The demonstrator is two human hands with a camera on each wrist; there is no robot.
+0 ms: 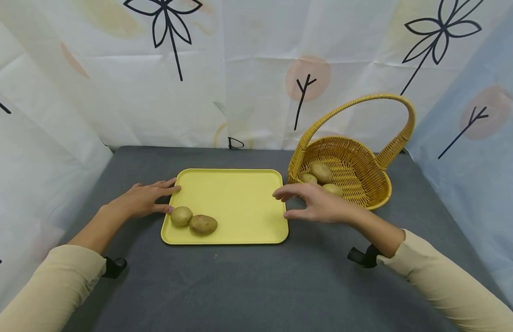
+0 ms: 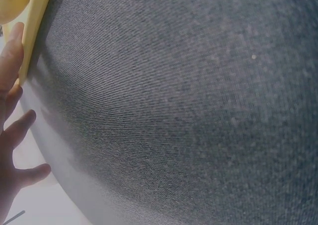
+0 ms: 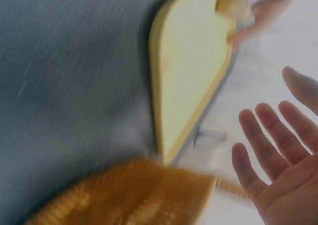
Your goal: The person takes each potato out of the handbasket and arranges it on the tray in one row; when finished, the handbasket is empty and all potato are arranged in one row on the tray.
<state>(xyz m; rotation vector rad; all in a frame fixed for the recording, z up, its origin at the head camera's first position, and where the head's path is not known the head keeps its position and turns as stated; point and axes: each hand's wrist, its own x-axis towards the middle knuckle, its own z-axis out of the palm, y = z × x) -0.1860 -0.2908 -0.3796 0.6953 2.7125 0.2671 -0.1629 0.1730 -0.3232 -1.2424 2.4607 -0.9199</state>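
On the yellow tray (image 1: 239,203) lie two potatoes side by side near the front left corner, a rounder potato (image 1: 181,216) and a longer potato (image 1: 203,224). My left hand (image 1: 146,199) is at the tray's left edge, fingers spread and touching the rim, its thumb close to the rounder potato. Over the tray's right edge my right hand (image 1: 314,202) hovers with nothing in it, fingers loosely extended and apart from the thumb. The right wrist view shows the empty palm of the right hand (image 3: 288,160). Several potatoes (image 1: 321,173) sit in the wicker basket (image 1: 364,173) just behind that hand.
The basket's tall arched handle (image 1: 356,103) rises at the back right. A dark grey cloth (image 1: 248,286) covers the table. Printed white curtains (image 1: 256,83) stand behind and at both sides.
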